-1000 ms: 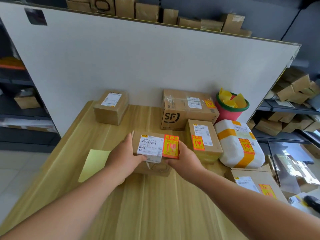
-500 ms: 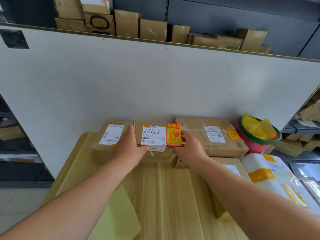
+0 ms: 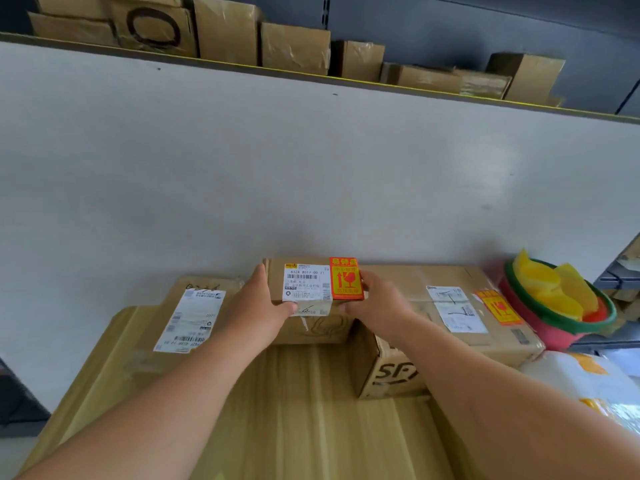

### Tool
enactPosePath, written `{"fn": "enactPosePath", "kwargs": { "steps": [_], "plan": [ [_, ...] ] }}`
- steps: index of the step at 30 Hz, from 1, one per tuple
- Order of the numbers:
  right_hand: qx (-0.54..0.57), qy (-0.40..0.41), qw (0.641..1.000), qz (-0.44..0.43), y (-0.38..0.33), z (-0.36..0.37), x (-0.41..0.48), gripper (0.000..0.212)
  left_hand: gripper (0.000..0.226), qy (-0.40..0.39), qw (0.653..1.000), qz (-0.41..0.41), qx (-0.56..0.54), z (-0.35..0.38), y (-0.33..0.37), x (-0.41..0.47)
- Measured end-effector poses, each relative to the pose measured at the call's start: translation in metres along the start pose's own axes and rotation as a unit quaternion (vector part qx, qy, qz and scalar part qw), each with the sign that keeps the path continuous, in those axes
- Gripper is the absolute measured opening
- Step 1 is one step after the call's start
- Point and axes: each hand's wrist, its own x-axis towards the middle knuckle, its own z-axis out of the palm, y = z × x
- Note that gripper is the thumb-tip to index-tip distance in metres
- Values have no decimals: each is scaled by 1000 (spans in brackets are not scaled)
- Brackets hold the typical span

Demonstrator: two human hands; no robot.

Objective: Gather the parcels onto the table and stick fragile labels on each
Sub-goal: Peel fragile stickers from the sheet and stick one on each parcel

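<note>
You stand in a parcel depot or courier stockroom; take the white partition as your mark. Above its top edge runs a row of taped cardboard boxes, set against dark metal shelving; at its foot a wooden table bears cartons with barcoded waybills; the small parcel there carries a waybill and an orange fragile sticker; towards the partition's right end a large carton is printed with the letters SF; past that end you see more shelf racks.
</note>
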Motion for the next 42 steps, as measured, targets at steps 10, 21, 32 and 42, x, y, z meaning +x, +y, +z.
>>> {"fn": "enactPosePath", "kwargs": {
  "steps": [10, 21, 32, 42],
  "plan": [
    [-182, 17, 983, 21, 6, 12, 12, 60, 79, -39, 997, -13, 59, 21, -8, 12],
    [-361, -14, 924, -129, 24, 38, -10, 77, 69, -23, 984, 48, 169, 22, -5, 9],
    [-359, -10, 915, -185, -23, 51, -35, 71, 86, 22, 975, 11, 221, -22, -23, -14],
    [-216, -42, 926, -307, -62, 132, -66, 43, 91, 50, 957, -155, 242, -51, -105, -37]
  ]
}}
